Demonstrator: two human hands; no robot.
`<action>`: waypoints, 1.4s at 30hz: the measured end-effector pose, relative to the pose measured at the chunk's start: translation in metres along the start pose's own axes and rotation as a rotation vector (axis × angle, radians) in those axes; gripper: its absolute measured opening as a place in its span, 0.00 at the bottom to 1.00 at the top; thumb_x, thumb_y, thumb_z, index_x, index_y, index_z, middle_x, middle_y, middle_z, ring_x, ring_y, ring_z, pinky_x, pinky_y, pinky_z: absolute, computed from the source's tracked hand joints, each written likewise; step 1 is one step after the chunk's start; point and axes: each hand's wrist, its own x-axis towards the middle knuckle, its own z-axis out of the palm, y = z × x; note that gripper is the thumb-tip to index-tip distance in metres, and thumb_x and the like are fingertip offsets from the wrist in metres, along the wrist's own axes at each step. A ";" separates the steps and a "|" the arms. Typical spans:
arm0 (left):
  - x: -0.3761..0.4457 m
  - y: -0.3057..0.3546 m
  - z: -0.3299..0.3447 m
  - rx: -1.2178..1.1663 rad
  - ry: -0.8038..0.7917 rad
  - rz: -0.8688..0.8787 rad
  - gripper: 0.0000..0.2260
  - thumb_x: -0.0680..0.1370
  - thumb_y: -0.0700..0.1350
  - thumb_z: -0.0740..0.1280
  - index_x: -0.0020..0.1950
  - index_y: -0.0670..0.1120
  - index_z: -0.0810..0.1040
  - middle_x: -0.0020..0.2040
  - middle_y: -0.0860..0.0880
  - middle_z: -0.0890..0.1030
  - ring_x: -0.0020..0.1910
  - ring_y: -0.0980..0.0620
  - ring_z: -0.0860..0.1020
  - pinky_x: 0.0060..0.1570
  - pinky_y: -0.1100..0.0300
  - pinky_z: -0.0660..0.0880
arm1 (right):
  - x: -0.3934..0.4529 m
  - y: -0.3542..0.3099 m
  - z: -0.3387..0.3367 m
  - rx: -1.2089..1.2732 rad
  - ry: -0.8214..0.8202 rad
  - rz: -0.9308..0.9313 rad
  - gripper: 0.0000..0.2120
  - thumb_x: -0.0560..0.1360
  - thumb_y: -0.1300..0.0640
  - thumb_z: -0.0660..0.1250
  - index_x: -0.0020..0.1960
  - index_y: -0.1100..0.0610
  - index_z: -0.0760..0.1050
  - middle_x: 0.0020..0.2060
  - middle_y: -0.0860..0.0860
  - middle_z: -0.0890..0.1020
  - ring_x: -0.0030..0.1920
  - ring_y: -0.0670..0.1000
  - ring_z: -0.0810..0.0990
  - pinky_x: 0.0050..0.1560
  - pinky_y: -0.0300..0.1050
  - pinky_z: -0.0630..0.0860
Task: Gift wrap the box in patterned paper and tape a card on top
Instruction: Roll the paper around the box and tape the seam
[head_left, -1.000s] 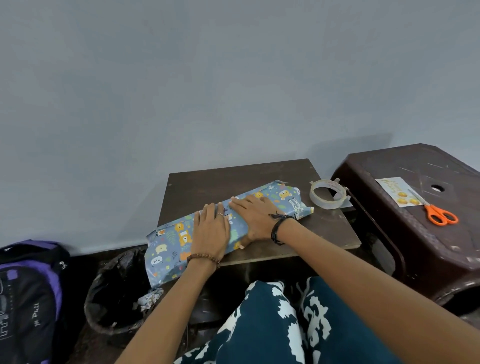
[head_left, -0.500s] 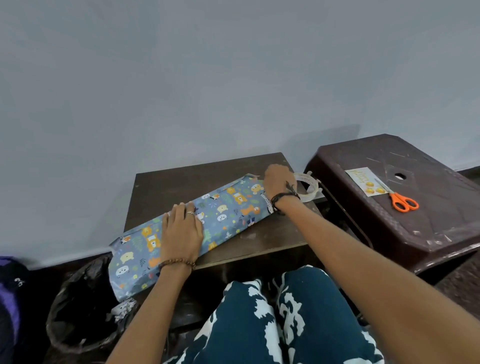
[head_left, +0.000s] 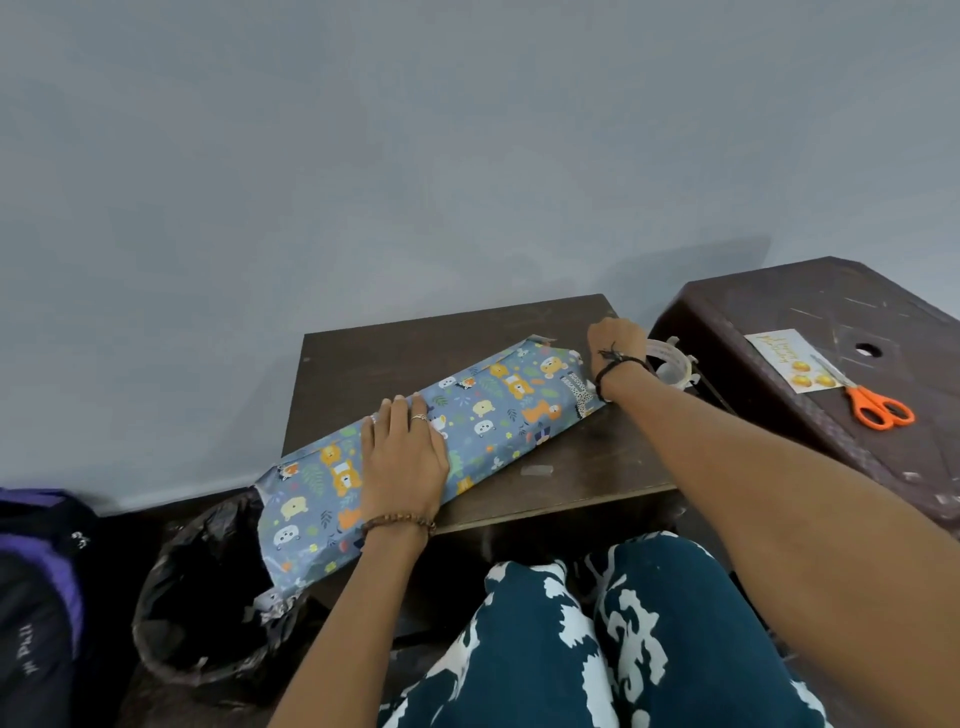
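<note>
Bare arms, a beaded bracelet (head_left: 399, 521), a finger ring (head_left: 418, 417), a black wristband (head_left: 618, 364), teal white-patterned trousers (head_left: 571, 649).

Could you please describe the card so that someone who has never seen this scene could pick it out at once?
Look to the dark brown plastic stool right of the small wooden table. On its top lies the card, flat and pale with yellow-orange pictures. The orange-handled scissors lie at its right edge; the card is the only paper there.

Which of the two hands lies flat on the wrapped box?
The left hand, with the beaded bracelet, lies flat on the middle of the wrapped box. The right hand reaches past the box's far end, at the tape roll.
</note>
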 end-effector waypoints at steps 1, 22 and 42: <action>0.000 -0.001 0.001 0.001 -0.002 0.003 0.24 0.75 0.47 0.48 0.60 0.37 0.76 0.55 0.39 0.79 0.58 0.39 0.77 0.60 0.43 0.71 | 0.001 0.000 -0.001 0.009 0.011 -0.004 0.14 0.77 0.70 0.57 0.59 0.63 0.77 0.54 0.56 0.81 0.54 0.57 0.80 0.45 0.45 0.77; 0.001 -0.002 0.004 -0.024 0.024 0.021 0.25 0.75 0.47 0.47 0.59 0.36 0.77 0.55 0.38 0.79 0.58 0.38 0.77 0.60 0.42 0.71 | -0.012 -0.010 -0.001 0.407 0.091 0.125 0.11 0.77 0.68 0.57 0.59 0.65 0.72 0.56 0.61 0.77 0.55 0.60 0.78 0.42 0.45 0.68; -0.001 -0.005 0.009 -0.037 0.110 0.030 0.19 0.73 0.43 0.57 0.59 0.36 0.77 0.55 0.37 0.79 0.57 0.37 0.77 0.60 0.41 0.70 | -0.013 -0.006 -0.001 0.158 0.163 -0.020 0.15 0.78 0.68 0.56 0.64 0.62 0.69 0.61 0.57 0.73 0.62 0.56 0.73 0.46 0.45 0.72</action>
